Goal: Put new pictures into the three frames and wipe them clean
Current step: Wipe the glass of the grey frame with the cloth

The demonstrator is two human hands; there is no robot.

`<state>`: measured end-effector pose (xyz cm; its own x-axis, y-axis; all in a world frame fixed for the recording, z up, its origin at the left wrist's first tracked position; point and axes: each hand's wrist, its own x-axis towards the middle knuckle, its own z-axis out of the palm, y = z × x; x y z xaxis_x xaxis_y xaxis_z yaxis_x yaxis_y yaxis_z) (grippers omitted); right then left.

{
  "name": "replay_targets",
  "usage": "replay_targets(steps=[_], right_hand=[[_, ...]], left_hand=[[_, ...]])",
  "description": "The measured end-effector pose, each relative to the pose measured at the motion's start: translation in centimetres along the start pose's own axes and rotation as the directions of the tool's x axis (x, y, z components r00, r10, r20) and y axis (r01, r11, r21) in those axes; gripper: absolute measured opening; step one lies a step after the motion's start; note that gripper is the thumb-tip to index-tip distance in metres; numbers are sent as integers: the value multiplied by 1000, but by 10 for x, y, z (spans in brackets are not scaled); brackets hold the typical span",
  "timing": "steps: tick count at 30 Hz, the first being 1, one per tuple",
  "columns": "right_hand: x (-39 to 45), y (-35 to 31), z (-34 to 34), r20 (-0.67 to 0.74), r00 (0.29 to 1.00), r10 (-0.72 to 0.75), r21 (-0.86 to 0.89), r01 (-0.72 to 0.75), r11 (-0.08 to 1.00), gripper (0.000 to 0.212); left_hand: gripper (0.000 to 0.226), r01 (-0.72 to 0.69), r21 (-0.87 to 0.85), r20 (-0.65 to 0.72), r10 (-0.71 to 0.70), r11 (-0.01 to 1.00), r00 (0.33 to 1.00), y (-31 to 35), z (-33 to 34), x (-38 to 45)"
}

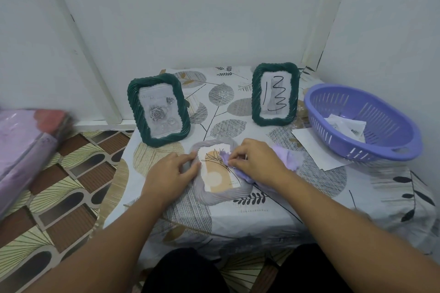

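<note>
Grey frame [220,194]: rope-textured, rounded rectangle, lying flat at centre of picture, holding a beige-and-white line-drawing print.
Two green frames, same twisted moulding, upright: rose picture [159,110], centre left; black squiggle [275,94], upper centre right.
Lilac cloth [282,155]: soft, crumpled.
Right hand [256,158]: fingers curled, pinching the cloth against the grey frame's glass.
Left hand [172,172]: fingers loosely extended, resting on that frame's left edge.
Lavender slotted plastic basket [362,123], right.
Leaf-print tablecloth [321,188]; white walls; patterned floor.

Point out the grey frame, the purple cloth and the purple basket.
grey frame [220,198]: head view, bottom edge of its border.
purple cloth [284,156]: head view, bunched part right of the hand.
purple basket [371,152]: head view, near outer wall.
</note>
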<state>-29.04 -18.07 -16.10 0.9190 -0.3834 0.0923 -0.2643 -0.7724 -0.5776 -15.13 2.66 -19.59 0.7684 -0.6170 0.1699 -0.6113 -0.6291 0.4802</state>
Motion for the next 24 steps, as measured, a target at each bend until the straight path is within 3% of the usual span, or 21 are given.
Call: replay_targets(steps=[5, 9, 12, 14, 18, 24], right_hand=[[2, -8, -16, 171, 985, -7, -143, 32, 989, 9], [-1, -4, -27, 258, 966, 20, -71, -2, 997, 3], [-7, 7, -26, 110, 991, 78, 170, -97, 981, 4], [-8, 19, -26, -46, 986, 159, 218, -145, 965, 8], [-4, 45, -30, -205, 953, 222, -50, -237, 970, 22], [-4, 29, -36, -154, 980, 130, -423, -184, 887, 24]], left_hand=[[44, 2, -2, -6, -2, 1000, 1000, 0, 0, 0], [44, 0, 3, -2, 0, 1000, 1000, 1, 1, 0], [43, 0, -5, -3, 0, 1000, 1000, 0, 1, 0], [43, -4, -9, -3, 4, 1000, 1000, -1, 1, 0], [42, -8, -7, -1, 8, 1000, 1000, -1, 2, 0], [43, -4, -17, 5, 4, 1000, 1000, 3, -2, -2]])
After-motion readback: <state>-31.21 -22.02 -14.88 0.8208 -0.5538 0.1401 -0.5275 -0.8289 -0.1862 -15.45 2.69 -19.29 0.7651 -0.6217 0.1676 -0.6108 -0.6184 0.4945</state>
